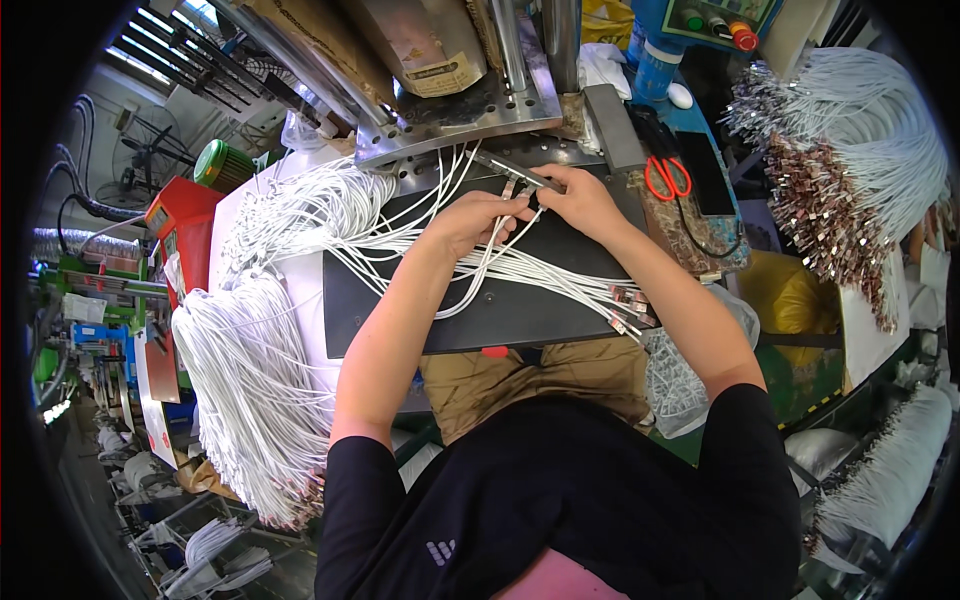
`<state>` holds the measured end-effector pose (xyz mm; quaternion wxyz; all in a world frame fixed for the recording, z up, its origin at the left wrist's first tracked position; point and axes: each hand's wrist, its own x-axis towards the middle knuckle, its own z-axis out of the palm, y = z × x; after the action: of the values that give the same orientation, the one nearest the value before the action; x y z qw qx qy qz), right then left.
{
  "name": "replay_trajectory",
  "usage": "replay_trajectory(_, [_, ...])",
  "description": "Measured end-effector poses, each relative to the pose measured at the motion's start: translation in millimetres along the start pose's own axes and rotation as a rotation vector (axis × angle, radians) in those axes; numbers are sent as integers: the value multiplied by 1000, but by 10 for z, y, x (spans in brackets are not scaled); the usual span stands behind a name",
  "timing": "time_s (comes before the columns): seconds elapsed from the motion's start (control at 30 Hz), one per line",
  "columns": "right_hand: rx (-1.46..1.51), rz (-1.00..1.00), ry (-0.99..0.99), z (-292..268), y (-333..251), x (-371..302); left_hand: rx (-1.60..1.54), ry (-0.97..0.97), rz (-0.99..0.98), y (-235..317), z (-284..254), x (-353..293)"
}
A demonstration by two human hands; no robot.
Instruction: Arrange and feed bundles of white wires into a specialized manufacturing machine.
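My left hand (478,220) is closed, its fingers pinching white cables (490,262) close to their connector ends. Just to its right, my right hand (582,202) is closed with thumb and forefinger at the near end of a narrow metal bar (518,171). A white cable also runs up to those right fingertips; whether they grip it too is hard to see. The bar slants from under the press toward my right hand. More cables cross the black work board (400,310) beneath my forearms, their metal-tipped connectors (628,308) lying beside my right forearm.
A press with a steel plate (460,128) stands right ahead. Bundled white cables (255,370) hang over the left table edge. Red-handled scissors (668,178) lie on the right, near a dark phone-like slab (705,172). Another cable bundle (860,130) hangs far right, above a yellow bag (790,300).
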<state>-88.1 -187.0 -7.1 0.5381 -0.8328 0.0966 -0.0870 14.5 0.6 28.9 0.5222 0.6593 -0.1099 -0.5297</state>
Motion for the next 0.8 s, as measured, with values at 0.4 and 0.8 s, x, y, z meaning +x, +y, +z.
replay_trajectory(0.4, [92, 69, -163, -234, 18, 38, 88, -8, 50, 6, -205, -2])
replay_trajectory(0.8, [1, 61, -156, -225, 23, 47, 119, 139, 112, -79, -193, -96])
